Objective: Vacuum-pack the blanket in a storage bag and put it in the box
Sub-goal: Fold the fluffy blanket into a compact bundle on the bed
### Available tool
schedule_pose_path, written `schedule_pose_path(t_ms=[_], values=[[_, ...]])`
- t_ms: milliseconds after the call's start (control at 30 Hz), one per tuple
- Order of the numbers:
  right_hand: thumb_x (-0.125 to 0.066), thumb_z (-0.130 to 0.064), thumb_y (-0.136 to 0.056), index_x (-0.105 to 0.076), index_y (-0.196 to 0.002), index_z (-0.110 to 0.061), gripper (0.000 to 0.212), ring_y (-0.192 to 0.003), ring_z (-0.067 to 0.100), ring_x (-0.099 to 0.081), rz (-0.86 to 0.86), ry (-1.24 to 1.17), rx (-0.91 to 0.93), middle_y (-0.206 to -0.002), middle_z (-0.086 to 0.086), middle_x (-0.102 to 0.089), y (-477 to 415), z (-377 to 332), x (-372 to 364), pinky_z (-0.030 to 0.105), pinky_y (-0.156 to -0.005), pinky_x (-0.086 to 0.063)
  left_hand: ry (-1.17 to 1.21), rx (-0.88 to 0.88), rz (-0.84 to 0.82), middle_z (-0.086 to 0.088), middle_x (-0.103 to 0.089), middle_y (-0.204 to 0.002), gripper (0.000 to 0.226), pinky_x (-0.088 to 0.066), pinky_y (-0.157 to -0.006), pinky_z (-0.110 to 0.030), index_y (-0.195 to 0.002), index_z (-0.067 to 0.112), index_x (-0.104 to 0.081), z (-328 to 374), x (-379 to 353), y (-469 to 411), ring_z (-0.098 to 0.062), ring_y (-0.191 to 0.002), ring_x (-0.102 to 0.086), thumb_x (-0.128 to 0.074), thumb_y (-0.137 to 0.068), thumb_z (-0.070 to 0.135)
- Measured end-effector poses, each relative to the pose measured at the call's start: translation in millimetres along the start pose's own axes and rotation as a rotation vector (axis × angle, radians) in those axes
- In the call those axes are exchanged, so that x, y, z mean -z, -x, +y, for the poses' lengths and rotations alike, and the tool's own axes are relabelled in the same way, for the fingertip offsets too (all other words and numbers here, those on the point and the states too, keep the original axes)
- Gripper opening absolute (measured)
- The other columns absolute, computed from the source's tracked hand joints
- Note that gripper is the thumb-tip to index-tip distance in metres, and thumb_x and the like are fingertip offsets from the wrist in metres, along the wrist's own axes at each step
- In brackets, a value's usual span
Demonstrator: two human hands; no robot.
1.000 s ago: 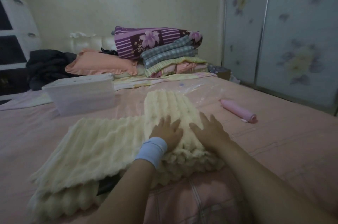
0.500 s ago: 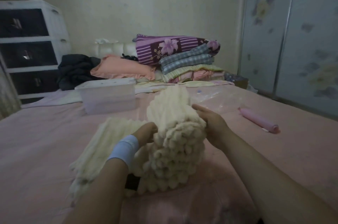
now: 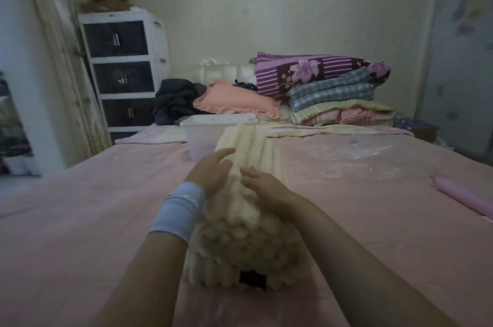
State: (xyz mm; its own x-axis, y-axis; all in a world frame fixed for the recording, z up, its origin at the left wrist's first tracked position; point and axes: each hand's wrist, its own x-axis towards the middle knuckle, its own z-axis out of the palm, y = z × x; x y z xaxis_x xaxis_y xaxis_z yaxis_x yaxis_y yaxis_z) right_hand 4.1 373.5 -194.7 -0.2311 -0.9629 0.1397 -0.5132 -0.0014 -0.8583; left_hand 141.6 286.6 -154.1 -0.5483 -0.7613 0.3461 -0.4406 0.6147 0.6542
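The cream blanket, folded into a long narrow stack, is laid on the pink bed, its near end close to the camera. It is touched from above by both hands. The left hand is laid against its left slope, fingers straight and slightly spread. The right hand is rested on its crest, fingers loosely extended and held close together. Nothing is pinched. The long axis is directed away from the viewer, toward the headboard. The far end is seen in front of the translucent box, whose right part is hidden by it. The clear storage bag, spread on the bed to the blanket's right, can barely be made out. A dark patch at the blanket's near end cannot be identified. A pink roll is cut off by the right edge.
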Motion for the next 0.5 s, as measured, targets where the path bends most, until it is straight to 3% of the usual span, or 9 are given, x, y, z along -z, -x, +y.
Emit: schedule_pose_path(t_ms=[100, 133, 200, 267, 333, 400, 500], values=[[-0.055, -0.019, -0.098, -0.059, -0.14, -0.019, 0.042, -0.135, 0.019, -0.05, 0.186, 0.168, 0.064, -0.145, 0.002, -0.056, -5, 3, -7, 0.03, -0.114, -0.036, -0.42, 0.008, -0.183, -0.002, -0.009, -0.162, 0.049, -0.012, -0.118, -0.042, -0.151, 0.03, -0.025, -20, -27, 10, -0.021, -0.148, -0.008, -0.028, -0.103, 0.04], [-0.055, -0.023, -0.099, -0.059, -0.139, -0.022, 0.041, -0.135, 0.019, -0.049, 0.262, 0.306, 0.088, -0.147, 0.0, -0.054, -6, 8, -6, 0.029, -0.114, -0.034, -0.526, 0.057, -0.209, 0.001, 0.004, -0.163, 0.054, -0.006, -0.118, -0.048, -0.153, 0.035, -0.015, -34, -33, 11, -0.02, -0.149, 0.004, -0.023, -0.101, 0.048], [-0.05, -0.04, -0.099, -0.047, -0.146, -0.036, 0.048, -0.148, 0.021, -0.029, 0.248, 0.598, 0.04, -0.161, -0.003, -0.034, -8, 16, -7, 0.044, -0.12, -0.021, -0.544, 0.159, -0.212, 0.005, 0.02, -0.16, 0.061, 0.002, -0.116, -0.056, -0.151, 0.044, 0.0, -55, -36, 13, -0.024, -0.147, 0.018, -0.021, -0.097, 0.061], [-0.038, -0.059, -0.097, -0.021, -0.154, -0.05, 0.06, -0.155, 0.021, 0.001, 0.094, 0.683, -0.072, -0.169, -0.008, 0.0, -11, 24, -12, 0.063, -0.117, -0.003, -0.48, 0.202, -0.218, 0.009, 0.026, -0.158, 0.068, 0.001, -0.114, -0.061, -0.149, 0.048, 0.007, -68, -33, 14, -0.029, -0.146, 0.021, -0.024, -0.092, 0.069], [-0.031, -0.07, -0.095, -0.004, -0.152, -0.058, 0.064, -0.153, 0.02, 0.017, 0.003, 0.646, -0.135, -0.166, -0.013, 0.018, -15, 39, -23, 0.07, -0.114, 0.001, -0.422, 0.222, -0.236, 0.01, 0.027, -0.157, 0.074, -0.002, -0.114, -0.062, -0.148, 0.049, 0.011, -77, -37, 17, -0.03, -0.146, 0.019, -0.029, -0.089, 0.073], [-0.028, -0.076, -0.091, 0.002, -0.149, -0.062, 0.067, -0.153, 0.02, 0.02, -0.02, 0.65, -0.175, -0.164, -0.016, 0.023, -19, 57, -30, 0.071, -0.114, -0.004, -0.39, 0.253, -0.281, 0.009, 0.026, -0.157, 0.081, -0.005, -0.116, -0.06, -0.148, 0.047, 0.013, -85, -45, 21, -0.03, -0.147, 0.017, -0.032, -0.087, 0.075], [-0.03, -0.079, -0.088, -0.004, -0.152, -0.057, 0.072, -0.154, 0.026, 0.01, -0.086, 0.639, -0.238, -0.168, -0.006, 0.012, -23, 67, -27, 0.063, -0.119, -0.01, -0.427, 0.316, -0.421, 0.001, 0.021, -0.16, 0.086, -0.008, -0.118, -0.054, -0.149, 0.045, 0.014, -86, -52, 14, -0.035, -0.147, 0.008, -0.033, -0.084, 0.078]])
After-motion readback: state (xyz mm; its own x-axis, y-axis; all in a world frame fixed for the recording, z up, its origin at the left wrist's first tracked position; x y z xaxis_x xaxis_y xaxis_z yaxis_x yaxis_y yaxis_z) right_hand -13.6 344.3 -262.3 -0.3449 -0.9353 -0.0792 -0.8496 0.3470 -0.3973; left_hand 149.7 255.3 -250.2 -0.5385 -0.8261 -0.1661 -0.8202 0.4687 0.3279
